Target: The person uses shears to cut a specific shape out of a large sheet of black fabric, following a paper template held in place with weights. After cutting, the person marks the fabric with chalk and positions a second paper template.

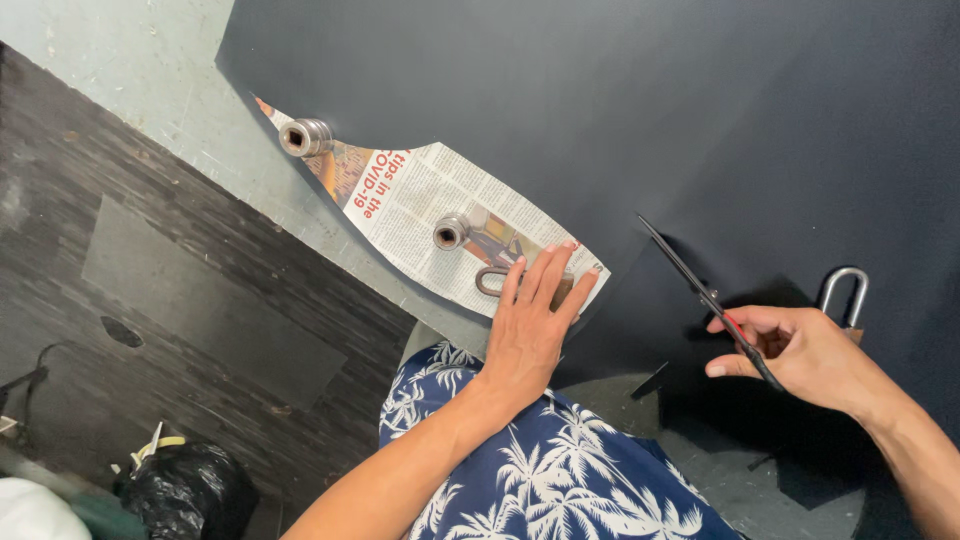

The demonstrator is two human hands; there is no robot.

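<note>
Scissors [705, 300], long-bladed and dark, sit in the right hand [800, 355] at the right of the head view, their closed blades pointing up and to the left over a large sheet of dark fabric [600, 120]. The right hand's fingers are curled through and around the handles, the thumb on top. A cut edge of the fabric runs beneath the blades, and the grey table [170, 90] shows below it near the person's lap.

Left of the scissors, the left hand [530, 325] lies flat, palm down, fingers spread slightly, pressing on the lower end of a newspaper pattern [440, 210] that rests along the fabric's edge. Under its fingertips lies a padlock [495, 280] with its shackle sticking out to the left. Two metal sockets stand on the paper as weights: one socket [451, 232] just above the left hand, another socket [305, 137] at the far upper corner. A second padlock [845, 290] stands on the fabric just behind the right hand.

A blue garment with white palm print [540, 470] covers the person's lap. On the dark floor [150, 300] at lower left lies a black plastic bag [185, 490].
</note>
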